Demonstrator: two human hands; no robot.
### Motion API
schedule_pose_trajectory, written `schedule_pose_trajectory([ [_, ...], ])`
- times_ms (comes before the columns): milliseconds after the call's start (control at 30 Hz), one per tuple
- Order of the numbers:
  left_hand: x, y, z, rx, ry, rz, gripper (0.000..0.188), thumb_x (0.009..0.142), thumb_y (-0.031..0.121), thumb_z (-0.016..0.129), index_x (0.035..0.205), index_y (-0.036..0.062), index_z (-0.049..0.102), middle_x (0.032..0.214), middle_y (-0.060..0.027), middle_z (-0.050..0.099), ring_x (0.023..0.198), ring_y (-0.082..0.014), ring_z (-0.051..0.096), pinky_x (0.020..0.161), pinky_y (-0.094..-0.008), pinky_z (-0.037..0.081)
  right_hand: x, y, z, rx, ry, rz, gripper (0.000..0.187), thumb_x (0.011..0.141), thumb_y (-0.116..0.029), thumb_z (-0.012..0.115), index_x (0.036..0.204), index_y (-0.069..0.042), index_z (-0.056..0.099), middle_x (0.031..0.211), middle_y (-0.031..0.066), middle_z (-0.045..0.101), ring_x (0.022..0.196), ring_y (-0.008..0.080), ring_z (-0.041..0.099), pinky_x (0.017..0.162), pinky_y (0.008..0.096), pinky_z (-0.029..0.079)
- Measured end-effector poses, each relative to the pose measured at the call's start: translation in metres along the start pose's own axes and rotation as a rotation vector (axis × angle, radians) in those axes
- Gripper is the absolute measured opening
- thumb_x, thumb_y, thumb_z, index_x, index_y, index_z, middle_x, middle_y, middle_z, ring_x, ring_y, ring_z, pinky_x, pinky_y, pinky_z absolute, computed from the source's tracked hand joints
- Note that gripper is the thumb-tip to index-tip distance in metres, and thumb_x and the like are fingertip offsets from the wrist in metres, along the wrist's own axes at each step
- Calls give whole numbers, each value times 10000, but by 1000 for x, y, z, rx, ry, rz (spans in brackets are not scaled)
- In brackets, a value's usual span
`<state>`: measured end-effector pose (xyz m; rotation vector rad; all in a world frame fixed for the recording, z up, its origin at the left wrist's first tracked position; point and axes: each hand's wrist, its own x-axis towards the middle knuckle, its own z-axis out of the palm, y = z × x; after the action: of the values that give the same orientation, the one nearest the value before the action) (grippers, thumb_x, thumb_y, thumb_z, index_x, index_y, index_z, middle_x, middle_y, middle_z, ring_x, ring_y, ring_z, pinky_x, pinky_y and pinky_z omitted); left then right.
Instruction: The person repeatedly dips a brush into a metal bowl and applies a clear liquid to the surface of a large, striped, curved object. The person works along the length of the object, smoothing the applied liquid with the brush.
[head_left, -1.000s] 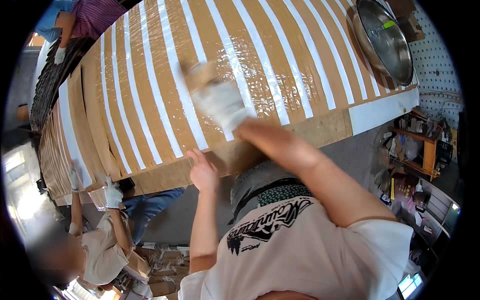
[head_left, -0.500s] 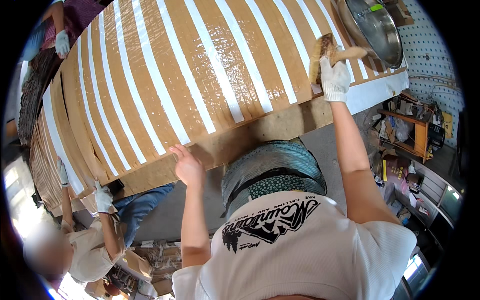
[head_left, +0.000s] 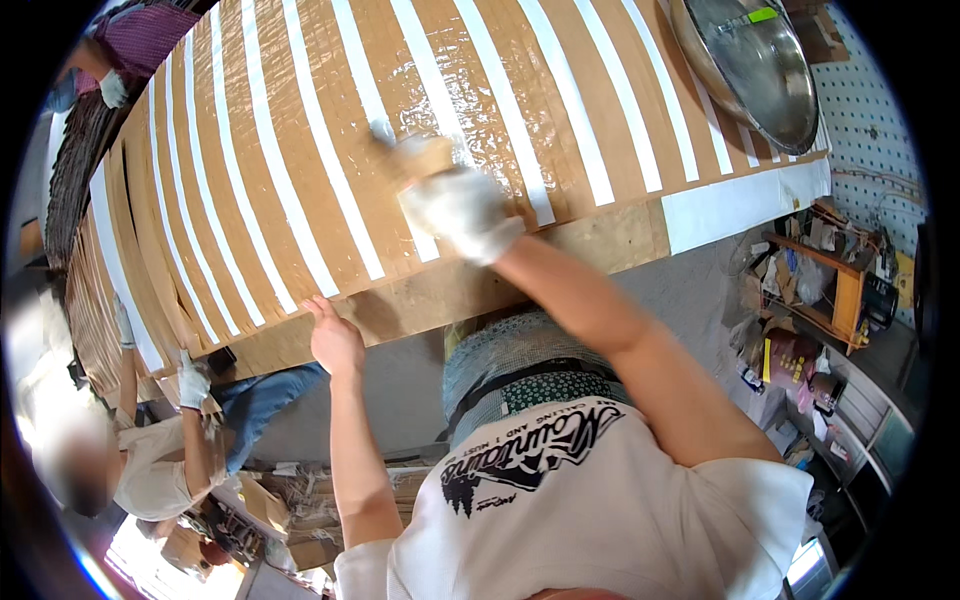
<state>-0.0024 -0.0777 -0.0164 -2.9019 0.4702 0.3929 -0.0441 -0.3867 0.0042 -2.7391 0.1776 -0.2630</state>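
My gloved right hand (head_left: 460, 210) grips a wooden-handled brush (head_left: 425, 158), smeared by motion, over the middle of a brown sheet with white stripes (head_left: 545, 120). Around and above the brush the sheet's surface glistens wet. Bare and with fingers stretched out, my left hand (head_left: 335, 345) touches the sheet's near edge with its fingertips. Under that edge shows the wooden worktable (head_left: 590, 240).
A metal basin (head_left: 700, 70) holding a green-handled tool (head_left: 750, 20) stands at the far right. Another person's gloved hand (head_left: 193, 380) is at the table's near left edge; a third person's gloved hand (head_left: 113, 90) is far left. Cluttered shelves (head_left: 820, 265) stand right.
My right hand has swept the brush leftward from beside the basin to the middle of the striped sheet. My left hand has shifted a little left along the edge.
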Motion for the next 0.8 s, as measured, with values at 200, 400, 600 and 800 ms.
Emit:
schedule_pose_trajectory([
  [200,6,-4,9,-90,32,-73,446,899,87,480,1333,30,565,1402,-252,483,951,-398,678,823,-450,561,-109,201,-94,-1,294,641,547,883,-567,620,768,-35,680,784,227,676,753,381,661,703,468,519],
  [400,16,-23,3,-231,-112,-151,545,840,60,461,1366,139,579,1464,-160,459,1195,-355,580,986,-426,483,-55,194,-173,-233,74,233,472,867,-448,627,1138,-65,677,1078,166,644,1009,318,637,818,411,515],
  [600,17,-30,13,-467,-231,-282,688,793,17,447,1467,149,472,1564,-113,336,1359,-303,457,1091,-375,403,-47,134,-115,-144,-158,-193,378,929,-197,600,1306,-205,629,1200,64,680,1075,238,665,885,317,544],
  [800,10,-18,-3,-712,-295,-337,827,766,-74,489,1545,160,340,1664,-23,158,1128,-239,657,736,-334,564,-129,125,-126,-107,-202,-347,298,890,-179,607,1187,-157,624,1001,85,674,897,235,684,750,334,571],
])
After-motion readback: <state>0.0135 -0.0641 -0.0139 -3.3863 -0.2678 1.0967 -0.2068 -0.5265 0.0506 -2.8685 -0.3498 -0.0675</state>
